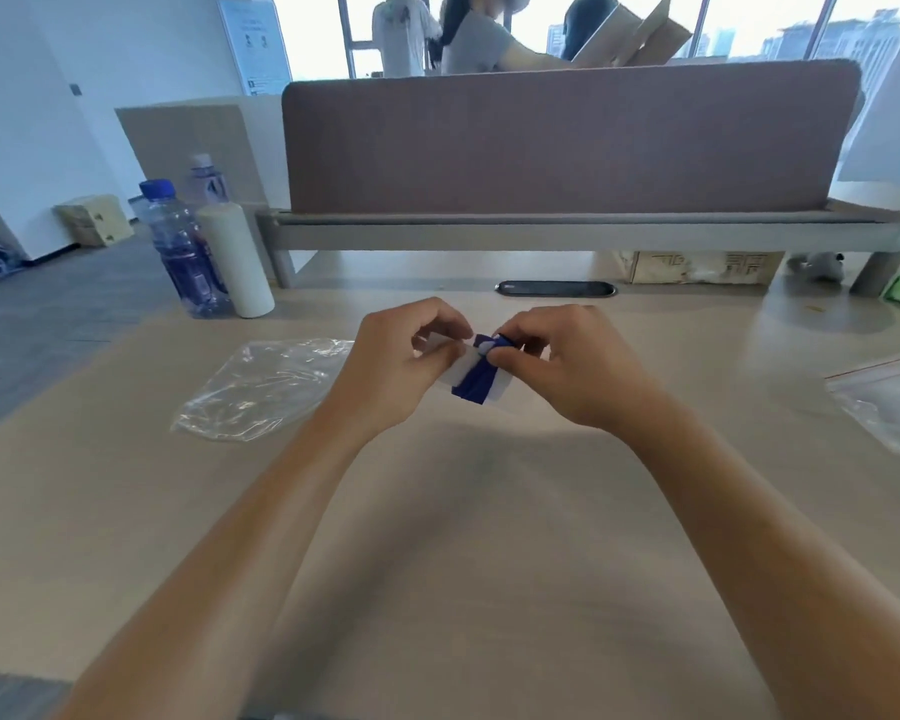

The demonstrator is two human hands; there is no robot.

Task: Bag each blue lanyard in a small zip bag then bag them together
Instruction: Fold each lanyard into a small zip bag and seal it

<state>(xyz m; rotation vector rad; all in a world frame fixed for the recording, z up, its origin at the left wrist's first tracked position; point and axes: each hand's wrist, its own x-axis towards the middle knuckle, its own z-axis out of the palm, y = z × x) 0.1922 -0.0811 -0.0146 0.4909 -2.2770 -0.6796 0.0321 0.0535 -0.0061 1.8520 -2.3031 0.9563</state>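
Observation:
A folded blue lanyard (pixel 476 383) sits partly inside a small clear zip bag (pixel 497 387), held just above the middle of the table. My left hand (pixel 398 363) pinches the bag's left top edge. My right hand (pixel 572 363) grips the lanyard's upper end at the bag's mouth. A larger clear zip bag (pixel 261 389) lies flat on the table to the left of my left hand, apart from it.
Two water bottles (pixel 185 249) and a white cylinder (pixel 237 259) stand at the back left. A brown divider panel (pixel 567 142) closes the desk's far side. More clear plastic (pixel 889 402) lies at the right edge. A person sits behind the divider.

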